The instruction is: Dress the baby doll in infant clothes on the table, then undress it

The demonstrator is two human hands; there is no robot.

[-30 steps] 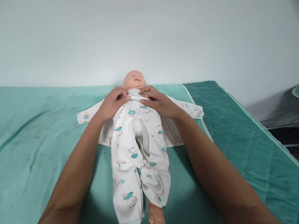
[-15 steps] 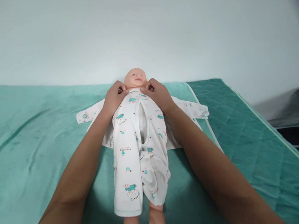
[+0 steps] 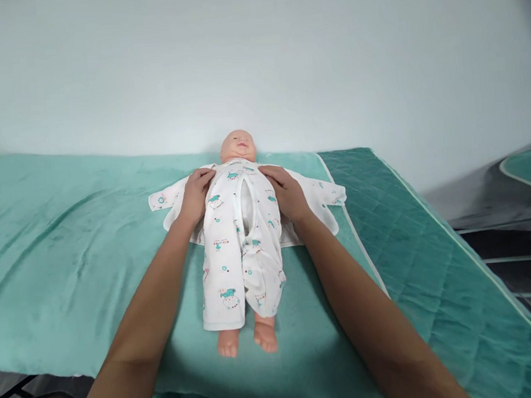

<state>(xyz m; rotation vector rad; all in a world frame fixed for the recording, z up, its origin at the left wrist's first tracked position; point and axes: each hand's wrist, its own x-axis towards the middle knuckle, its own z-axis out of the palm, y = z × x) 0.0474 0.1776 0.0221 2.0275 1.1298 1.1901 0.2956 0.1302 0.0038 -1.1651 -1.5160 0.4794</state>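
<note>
Nearest, the bare feet (image 3: 265, 336) of a doll (image 3: 238, 146), which lies face up on a green blanket (image 3: 64, 256). White printed trousers (image 3: 224, 259) cover its front from ankles to neck. Left hand (image 3: 198, 193) and right hand (image 3: 287, 189) rest apart at the upper sides of the trousers; whether either grips cloth cannot be told. A white shirt (image 3: 317, 209) lies spread beneath. Farthest, a pale wall (image 3: 232, 52).
</note>
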